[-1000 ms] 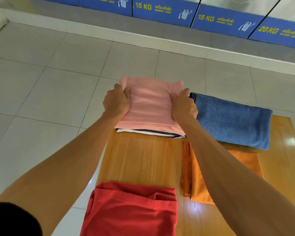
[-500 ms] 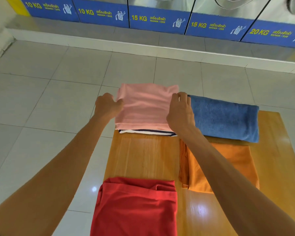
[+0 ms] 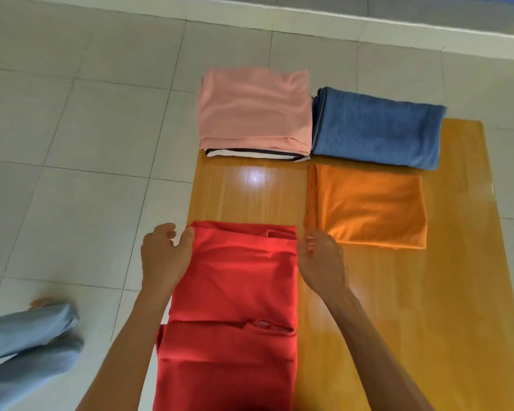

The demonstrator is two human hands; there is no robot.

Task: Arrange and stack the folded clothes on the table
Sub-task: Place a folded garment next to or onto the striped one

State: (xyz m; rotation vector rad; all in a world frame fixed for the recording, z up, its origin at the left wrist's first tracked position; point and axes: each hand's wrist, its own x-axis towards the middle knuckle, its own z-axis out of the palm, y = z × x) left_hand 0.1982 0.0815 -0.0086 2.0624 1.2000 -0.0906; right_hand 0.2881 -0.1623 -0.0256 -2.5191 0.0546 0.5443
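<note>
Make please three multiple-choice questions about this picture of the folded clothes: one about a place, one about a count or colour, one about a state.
1. Where does the blue towel lie?
A. right of the pink garment
B. on the red garment
C. on the floor

2. How many separate piles or single folded pieces are on the table?
A. two
B. four
C. six

3. What are the hands doing?
A. both rest on the pink garment
B. both are at the far corners of the red garment
C. one lifts the orange cloth

Answers:
1 A: the towel sits beside the pink garment, at its right edge.
2 B: pink pile, blue, orange and red.
3 B: the left hand and the right hand flank the red garment's far edge, the left thumb on the fabric.
</note>
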